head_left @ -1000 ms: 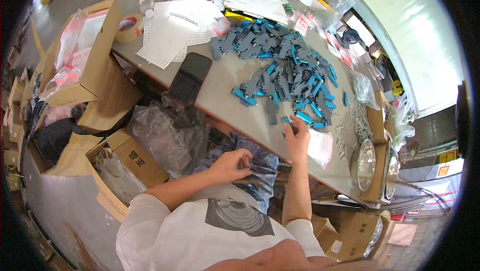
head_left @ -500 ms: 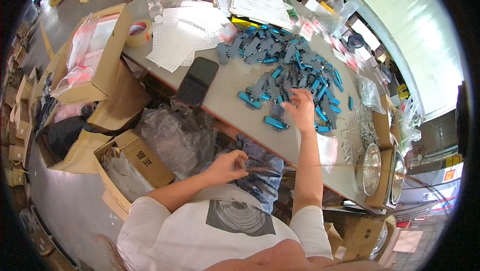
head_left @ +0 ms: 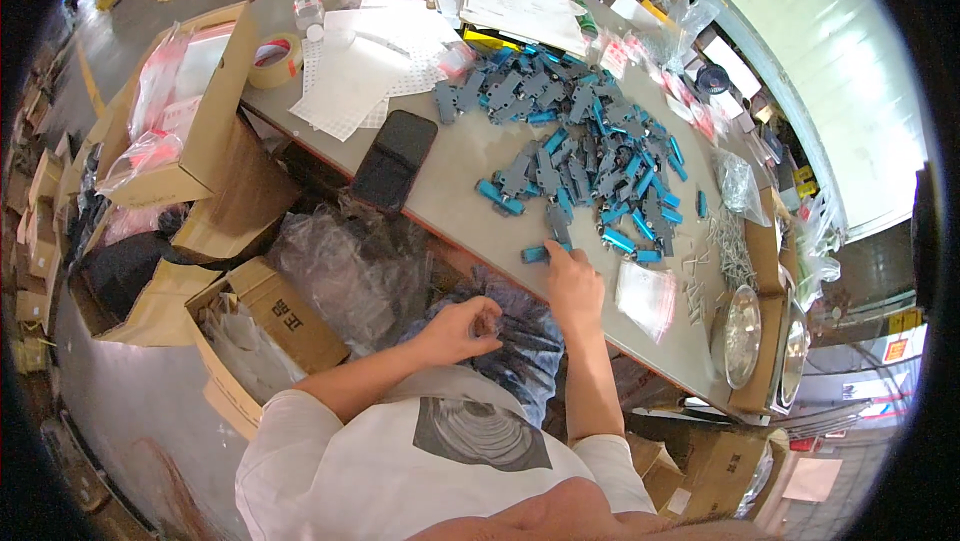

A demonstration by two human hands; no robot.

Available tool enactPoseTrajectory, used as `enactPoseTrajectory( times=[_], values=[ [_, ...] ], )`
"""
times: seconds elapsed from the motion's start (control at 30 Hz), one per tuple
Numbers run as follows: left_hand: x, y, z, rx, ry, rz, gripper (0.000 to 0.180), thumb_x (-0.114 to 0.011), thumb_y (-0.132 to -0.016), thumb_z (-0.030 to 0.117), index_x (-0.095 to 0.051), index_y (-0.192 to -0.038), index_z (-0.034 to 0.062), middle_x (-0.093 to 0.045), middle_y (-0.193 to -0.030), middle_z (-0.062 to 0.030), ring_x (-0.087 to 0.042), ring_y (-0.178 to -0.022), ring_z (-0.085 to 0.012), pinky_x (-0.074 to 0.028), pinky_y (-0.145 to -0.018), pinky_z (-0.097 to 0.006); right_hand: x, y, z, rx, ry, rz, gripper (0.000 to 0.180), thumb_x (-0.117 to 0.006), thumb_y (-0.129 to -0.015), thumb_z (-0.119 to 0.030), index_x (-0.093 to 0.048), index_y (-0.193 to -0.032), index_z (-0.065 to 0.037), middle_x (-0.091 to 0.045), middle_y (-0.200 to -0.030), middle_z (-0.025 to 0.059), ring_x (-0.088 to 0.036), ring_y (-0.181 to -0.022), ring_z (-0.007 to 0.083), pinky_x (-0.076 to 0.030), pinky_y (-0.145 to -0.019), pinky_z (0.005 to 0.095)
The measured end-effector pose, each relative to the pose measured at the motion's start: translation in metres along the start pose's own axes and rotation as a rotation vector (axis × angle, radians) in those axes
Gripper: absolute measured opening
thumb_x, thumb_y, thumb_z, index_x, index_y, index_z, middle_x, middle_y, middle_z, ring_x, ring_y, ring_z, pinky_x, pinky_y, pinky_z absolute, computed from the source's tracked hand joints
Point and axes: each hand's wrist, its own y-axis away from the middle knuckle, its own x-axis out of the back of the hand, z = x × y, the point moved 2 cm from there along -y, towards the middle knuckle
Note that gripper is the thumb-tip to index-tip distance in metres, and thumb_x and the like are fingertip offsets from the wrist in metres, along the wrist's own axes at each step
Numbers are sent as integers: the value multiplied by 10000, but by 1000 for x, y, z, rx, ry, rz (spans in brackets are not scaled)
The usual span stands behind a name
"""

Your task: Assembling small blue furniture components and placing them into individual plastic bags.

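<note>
A large pile of small oblong blue-and-grey plastic pieces lies on the grey table. My right hand is at the near side of this pile, palm down, its fingertips closed on one blue-and-grey piece near the table's front edge. The hand partly hides that piece. Over my lap, off the table, my left hand is curled, thumb and fingers near each other. What it holds, if anything, cannot be made out.
A black phone lies at the table's left edge, near paper sheets and a tape roll. Small plastic bags, loose screws and a metal bowl are at right. An open carton stands left.
My right hand has come down and nearer to me from above the pile, and its fingers have closed on a piece at the near edge. My left hand has barely moved.
</note>
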Motion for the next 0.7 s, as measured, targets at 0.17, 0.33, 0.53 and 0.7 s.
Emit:
enactPoseTrajectory(
  times=[0.17, 0.33, 0.53, 0.7],
  values=[
    [0, 2, -3, -33, -4, 5, 436, -751, -770, 173, -528, -1106, 7, -636, -863, -104, -622, -791, -198, -494, -719, -321, -1, 6, 5, 87, -135, 186, 273, -658, -811, -134, -603, -1078, -113, -573, -1058, 159, -629, -842, 385, -531, -684, 458],
    [1, 3, -5, -50, 18, 1, 447, -754, -770, 166, -521, -1115, 6, -638, -865, -102, -623, -805, -196, -494, -730, -321, -11, -2, 15, 47, -252, 380, 250, -702, -749, -62, -556, -951, -44, -553, -1063, 176, -595, -878, 412, -517, -712, 473],
    [-2, 1, -1, -15, 22, -1, 425, -770, -769, 168, -544, -1101, 28, -621, -878, -63, -595, -824, -149, -490, -752, -309, -23, -46, 14, 47, -197, 396, 236, -706, -765, -118, -555, -933, -48, -566, -1037, 191, -594, -891, 408, -510, -705, 471],
    [-4, 1, -3, -11, 24, -20, 445, -771, -767, 163, -530, -1114, 23, -621, -872, -61, -594, -812, -145, -492, -752, -304, -19, -50, 12, 29, -191, 341, 301, -752, -731, -185, -548, -900, -41, -583, -996, 197, -606, -847, 398, -504, -684, 463]
  ],
)
